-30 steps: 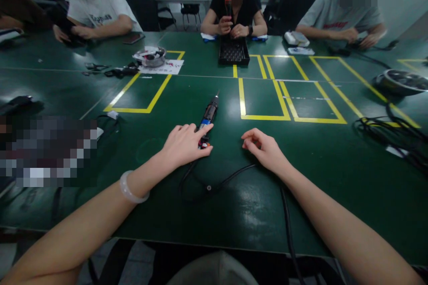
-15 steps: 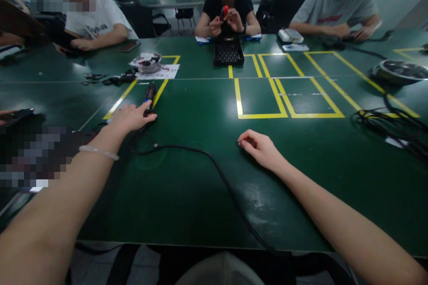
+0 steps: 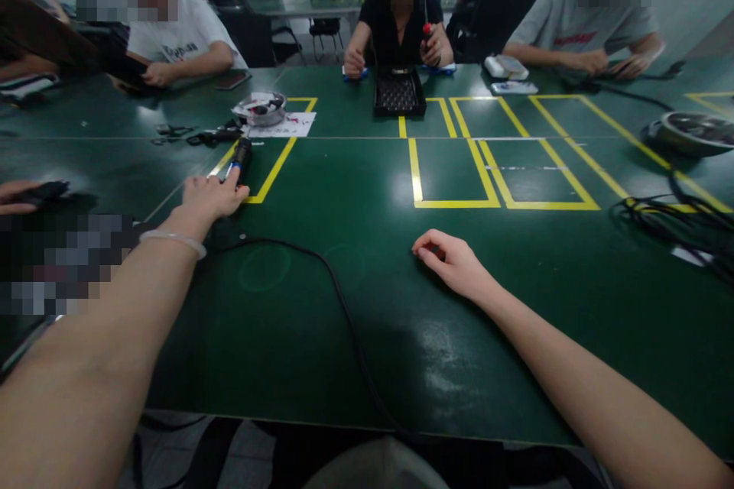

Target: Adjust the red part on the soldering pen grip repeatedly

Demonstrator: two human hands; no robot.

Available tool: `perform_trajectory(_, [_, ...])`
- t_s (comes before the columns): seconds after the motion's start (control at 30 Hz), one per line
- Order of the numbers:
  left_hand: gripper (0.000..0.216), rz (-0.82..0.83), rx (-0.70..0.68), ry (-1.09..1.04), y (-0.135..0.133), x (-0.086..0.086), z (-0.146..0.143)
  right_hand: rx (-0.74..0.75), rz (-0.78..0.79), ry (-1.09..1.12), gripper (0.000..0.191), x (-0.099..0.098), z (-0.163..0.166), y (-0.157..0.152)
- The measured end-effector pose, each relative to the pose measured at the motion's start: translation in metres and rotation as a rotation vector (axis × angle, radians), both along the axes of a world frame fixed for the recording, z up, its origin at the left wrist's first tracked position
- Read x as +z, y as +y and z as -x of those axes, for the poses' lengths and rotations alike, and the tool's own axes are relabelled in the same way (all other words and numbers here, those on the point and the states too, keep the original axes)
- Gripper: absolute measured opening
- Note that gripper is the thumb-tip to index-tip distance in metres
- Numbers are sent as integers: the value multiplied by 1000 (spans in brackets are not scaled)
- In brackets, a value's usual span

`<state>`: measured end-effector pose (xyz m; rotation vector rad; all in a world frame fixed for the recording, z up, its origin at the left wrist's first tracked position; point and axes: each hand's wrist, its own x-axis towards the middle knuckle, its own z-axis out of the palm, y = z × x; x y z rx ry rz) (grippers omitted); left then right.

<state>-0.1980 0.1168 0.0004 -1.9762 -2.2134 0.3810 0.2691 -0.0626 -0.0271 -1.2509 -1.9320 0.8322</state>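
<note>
My left hand [image 3: 211, 197] reaches far to the left, its fingers laid over the rear end of a black and blue electric screwdriver [image 3: 238, 155]. The tool lies on the green table [image 3: 355, 191] across a yellow tape line, tip pointing away from me. Its black cable [image 3: 338, 298] curves back over the table to the near edge. A pale bangle sits on my left wrist. My right hand [image 3: 453, 261] rests on the table right of centre, fingers curled in, with nothing in them.
Three people sit along the far side, one working above a black tray [image 3: 400, 92]. A metal bowl [image 3: 261, 107] on paper stands beyond the screwdriver. A round metal part [image 3: 693, 130] and tangled cables [image 3: 677, 221] lie right. Another person's hand [image 3: 17, 195] shows left.
My left hand has carried the screwdriver from the table's centre out to the left and a little farther away, dragging the cable with it. My right hand has stayed put.
</note>
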Motion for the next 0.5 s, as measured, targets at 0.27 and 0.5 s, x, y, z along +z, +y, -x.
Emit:
perform_trajectory(0.27, [79, -46, -62, 97, -16, 6, -19, 10, 2, -31, 11, -2, 1, 0])
perform_trajectory(0.5, [62, -119, -47, 61, -40, -6, -55, 6, -6, -8, 11, -6, 2, 2])
